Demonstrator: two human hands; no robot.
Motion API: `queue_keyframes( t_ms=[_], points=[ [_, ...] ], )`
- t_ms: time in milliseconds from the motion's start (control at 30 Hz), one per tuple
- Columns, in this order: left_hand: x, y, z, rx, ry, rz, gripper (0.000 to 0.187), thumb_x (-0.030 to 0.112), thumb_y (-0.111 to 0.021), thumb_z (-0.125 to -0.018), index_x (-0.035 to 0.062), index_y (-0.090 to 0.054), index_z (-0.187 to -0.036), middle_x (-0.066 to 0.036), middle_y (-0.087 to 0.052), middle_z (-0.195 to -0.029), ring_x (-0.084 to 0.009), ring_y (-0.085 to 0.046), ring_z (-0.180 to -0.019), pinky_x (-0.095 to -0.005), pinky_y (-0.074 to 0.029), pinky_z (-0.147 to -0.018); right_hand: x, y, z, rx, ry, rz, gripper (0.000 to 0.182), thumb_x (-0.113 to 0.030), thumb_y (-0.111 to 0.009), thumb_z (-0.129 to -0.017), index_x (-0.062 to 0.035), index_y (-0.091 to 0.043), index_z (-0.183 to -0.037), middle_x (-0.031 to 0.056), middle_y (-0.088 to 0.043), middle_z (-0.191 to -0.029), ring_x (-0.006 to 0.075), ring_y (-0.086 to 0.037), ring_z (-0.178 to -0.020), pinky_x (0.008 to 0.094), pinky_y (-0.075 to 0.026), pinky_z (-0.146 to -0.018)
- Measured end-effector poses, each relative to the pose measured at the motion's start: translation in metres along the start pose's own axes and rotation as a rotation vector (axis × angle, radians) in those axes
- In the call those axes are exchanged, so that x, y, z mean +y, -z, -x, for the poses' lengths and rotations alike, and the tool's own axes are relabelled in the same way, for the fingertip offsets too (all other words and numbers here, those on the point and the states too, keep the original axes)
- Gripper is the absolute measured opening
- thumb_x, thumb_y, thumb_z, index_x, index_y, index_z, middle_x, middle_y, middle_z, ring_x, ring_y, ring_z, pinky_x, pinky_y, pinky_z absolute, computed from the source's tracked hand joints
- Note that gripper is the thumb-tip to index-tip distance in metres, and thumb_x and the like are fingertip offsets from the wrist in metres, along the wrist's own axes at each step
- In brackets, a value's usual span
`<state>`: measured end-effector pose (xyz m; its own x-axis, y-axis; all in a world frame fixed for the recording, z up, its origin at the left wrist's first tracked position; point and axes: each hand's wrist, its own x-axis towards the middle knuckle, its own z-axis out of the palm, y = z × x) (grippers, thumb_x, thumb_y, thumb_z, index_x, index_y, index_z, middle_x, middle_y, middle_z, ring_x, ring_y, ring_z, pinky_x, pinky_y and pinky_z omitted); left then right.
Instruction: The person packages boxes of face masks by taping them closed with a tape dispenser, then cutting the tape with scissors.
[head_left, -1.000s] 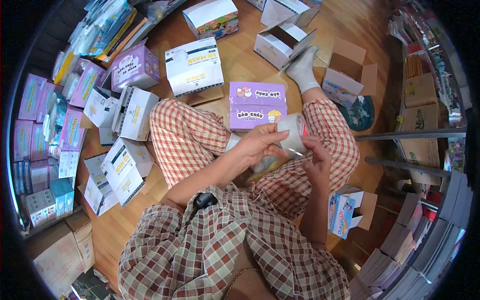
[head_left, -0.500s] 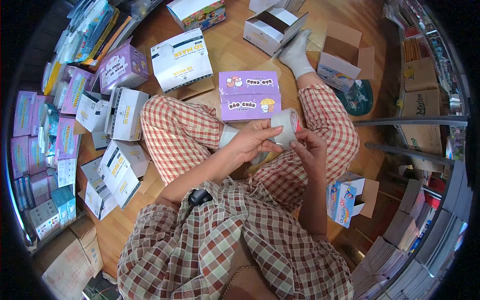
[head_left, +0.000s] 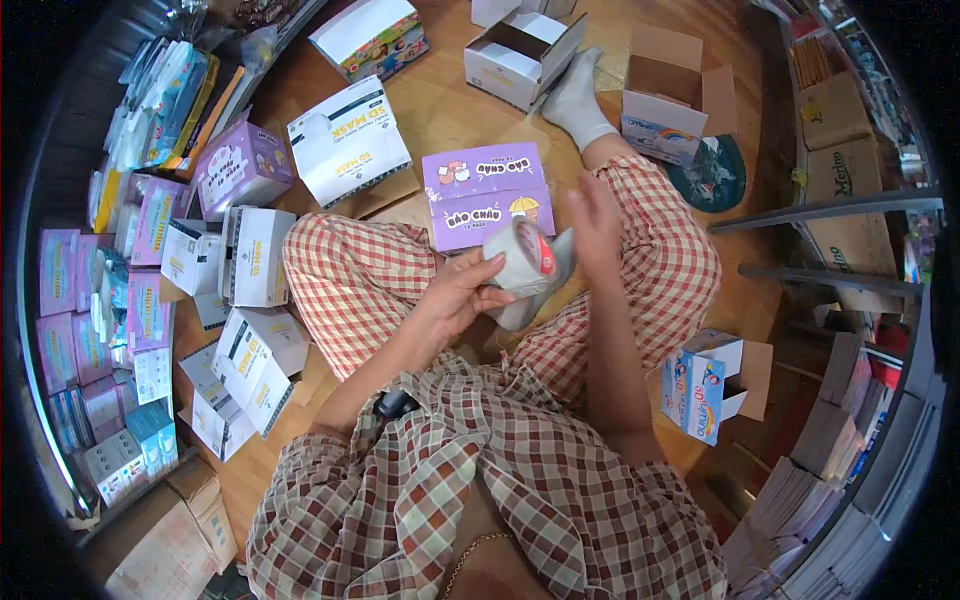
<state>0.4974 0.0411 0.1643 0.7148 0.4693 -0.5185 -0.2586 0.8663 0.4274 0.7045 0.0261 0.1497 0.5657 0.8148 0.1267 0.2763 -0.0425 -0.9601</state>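
A roll of clear packing tape (head_left: 508, 262) with a red label inside its core is held at the rim by my left hand (head_left: 458, 296), thumb on one side and fingers on the other. My right hand (head_left: 598, 228) is apart from the roll, to its right, slightly blurred, with the fingers stretched away from me. Just beyond the tape, a purple mask box (head_left: 488, 190) lies on the floor between my legs, its near right corner partly covered by the roll.
White mask boxes (head_left: 350, 145) and another purple box (head_left: 240, 170) stand to the left. Open cartons (head_left: 525, 60) sit around my outstretched foot. A blue and white box (head_left: 695, 395) is by my right knee. Stocked shelves (head_left: 845, 210) line both sides.
My left hand has drawn the tape roll left and toward me. My right hand has let go of the roll and lifted away from it, fingers straightened.
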Motion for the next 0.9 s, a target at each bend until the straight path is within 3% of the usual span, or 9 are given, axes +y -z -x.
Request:
queue_keyframes(
  t_ms=[33,167,267,367,433,533,600,667,900],
  points=[
    [0.007,-0.007,0.008,0.056,-0.013,-0.033,0.022,0.017,-0.059,-0.087,0.0008,-0.056,-0.102,-0.013,-0.064,-0.093,-0.0183,-0.065,-0.072,-0.0259,-0.057,-0.063,0.02,-0.016,-0.003,0.016,0.084,0.287,0.038,-0.022,-0.058,-0.084,0.0046,-0.053,-0.111,0.0214,-0.057,-0.107,0.0322,-0.054,-0.105,0.0369,-0.04,-0.09],
    [0.011,0.018,0.016,0.082,-0.071,-0.071,0.03,0.018,-0.054,-0.09,-0.0017,-0.051,-0.111,-0.013,-0.064,-0.095,-0.0162,-0.065,-0.065,-0.0281,-0.057,-0.063,0.047,-0.053,-0.003,0.004,0.25,0.462,0.042,-0.023,-0.058,-0.083,0.0056,-0.051,-0.113,0.0269,-0.054,-0.109,0.04,-0.05,-0.107,0.0408,-0.038,-0.093],
    [0.016,0.029,0.025,0.118,-0.116,0.011,0.024,0.018,-0.061,-0.085,0.0011,-0.056,-0.102,-0.012,-0.065,-0.091,-0.0175,-0.065,-0.064,-0.0276,-0.056,-0.062,0.041,-0.036,-0.008,-0.351,-0.057,0.29,0.045,-0.02,-0.06,-0.081,0.0068,-0.049,-0.114,0.0283,-0.052,-0.11,0.0413,-0.049,-0.106,0.0412,-0.038,-0.092],
    [0.026,0.03,0.024,0.093,-0.138,0.039,0.028,0.019,-0.056,-0.088,0.0022,-0.052,-0.11,-0.013,-0.064,-0.095,-0.0181,-0.066,-0.066,-0.03,-0.057,-0.065,0.054,-0.032,-0.009,-0.294,-0.013,0.142,0.045,-0.017,-0.064,-0.079,0.0054,-0.05,-0.114,0.026,-0.053,-0.111,0.0404,-0.052,-0.101,0.0417,-0.041,-0.088],
    [0.031,0.03,0.026,0.08,-0.164,0.109,0.033,0.021,-0.053,-0.09,0.0015,-0.049,-0.116,-0.014,-0.063,-0.1,-0.02,-0.066,-0.071,-0.0351,-0.057,-0.07,0.061,-0.029,0.001,0.045,0.052,0.183,0.04,-0.013,-0.065,-0.077,0.0025,-0.053,-0.112,0.02,-0.055,-0.11,0.0351,-0.055,-0.097,0.0401,-0.043,-0.086],
    [0.037,0.041,0.025,0.009,-0.218,0.15,0.034,0.022,-0.053,-0.09,0.0013,-0.048,-0.117,-0.014,-0.062,-0.103,-0.0214,-0.066,-0.077,-0.0378,-0.057,-0.073,0.0,-0.01,0.016,-0.239,0.031,-0.257,0.036,-0.012,-0.064,-0.078,0.0011,-0.056,-0.11,0.0158,-0.057,-0.109,0.0285,-0.054,-0.099,0.0375,-0.041,-0.088],
    [0.041,0.042,0.021,-0.002,-0.224,0.147,0.034,0.023,-0.053,-0.09,0.0015,-0.048,-0.117,-0.014,-0.061,-0.104,-0.0217,-0.066,-0.08,-0.0392,-0.056,-0.076,-0.039,-0.01,0.027,-0.306,0.014,-0.235,0.037,-0.011,-0.067,-0.074,0.0009,-0.058,-0.108,0.0142,-0.057,-0.109,0.025,-0.053,-0.102,0.035,-0.04,-0.089],
    [0.044,0.033,0.018,-0.002,-0.165,0.17,0.034,0.023,-0.053,-0.09,0.0025,-0.049,-0.117,-0.014,-0.061,-0.105,-0.0218,-0.066,-0.08,-0.041,-0.055,-0.078,-0.056,-0.012,0.03,-0.525,0.351,-0.093,0.04,-0.009,-0.069,-0.07,0.0006,-0.058,-0.107,0.0129,-0.057,-0.107,0.0232,-0.053,-0.101,0.0324,-0.04,-0.087],
    [0.036,0.026,0.015,-0.051,-0.089,0.303,0.028,0.023,-0.052,-0.091,0.005,-0.051,-0.112,-0.009,-0.064,-0.094,-0.0198,-0.066,-0.076,-0.039,-0.055,-0.077,-0.05,-0.017,0.035,-0.56,0.242,-0.147,0.04,-0.009,-0.071,-0.068,0.0004,-0.058,-0.105,0.0131,-0.058,-0.102,0.0215,-0.053,-0.099,0.0316,-0.041,-0.084]
  ],
)
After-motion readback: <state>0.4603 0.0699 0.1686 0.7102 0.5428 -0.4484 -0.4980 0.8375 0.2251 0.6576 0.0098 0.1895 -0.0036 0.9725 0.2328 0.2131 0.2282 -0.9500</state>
